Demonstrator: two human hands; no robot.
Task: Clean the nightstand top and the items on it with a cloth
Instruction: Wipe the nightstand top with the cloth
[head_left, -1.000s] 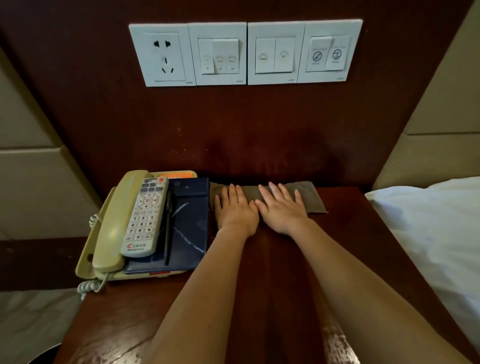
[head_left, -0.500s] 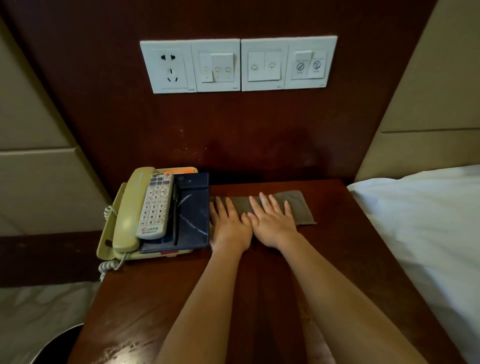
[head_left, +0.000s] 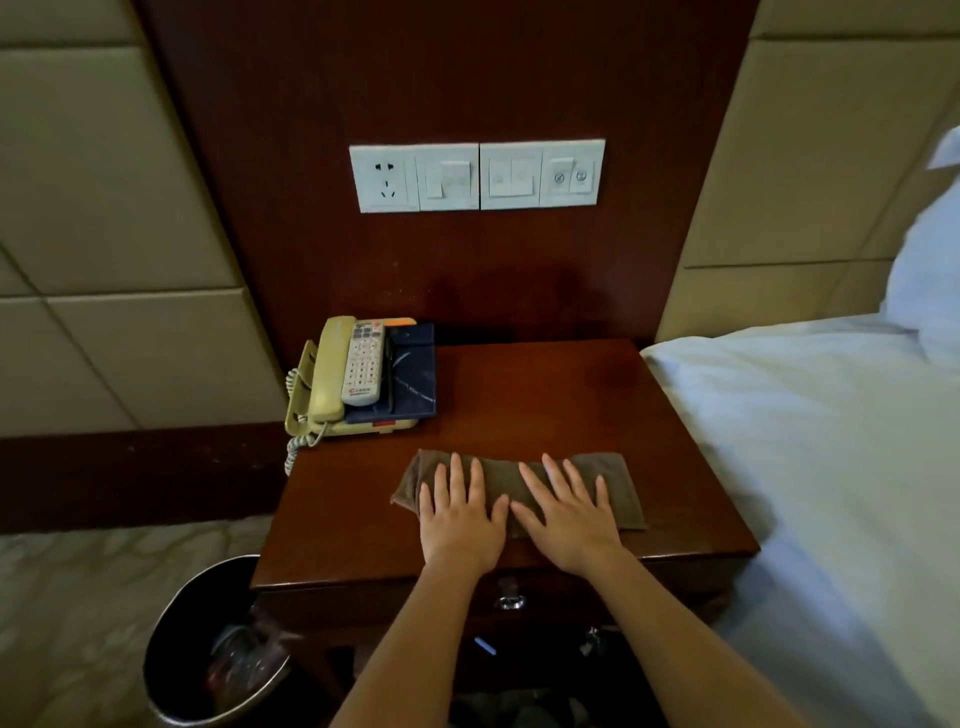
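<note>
Dark red-brown wood panel (head_left: 441, 78) backs the scene, padded beige wall panels (head_left: 104, 208) on either side; black waste bin (head_left: 208, 649) on pale floor at lower left, beside the table (head_left: 545, 395) front corner. Table top is glossy reddish wood, drawer knob (head_left: 510, 601) below front edge. Back left corner: beige corded phone (head_left: 324, 379), white remote (head_left: 363, 369) lying on it next to the handset, dark blue folder (head_left: 413, 374) under and right of the remote. White socket and switch plates (head_left: 477, 176) on the wood panel above. Brown cloth (head_left: 519, 478), folded into a long strip, lies flat near the table's front edge, well apart from the phone. Left hand (head_left: 460, 519) flat on cloth's left half, fingers spread; right hand (head_left: 569, 519) flat on right half, fingers spread, thumbs nearly touching. White bed (head_left: 831, 467) just beside the table on the right, pillow (head_left: 930, 260) at far right.
</note>
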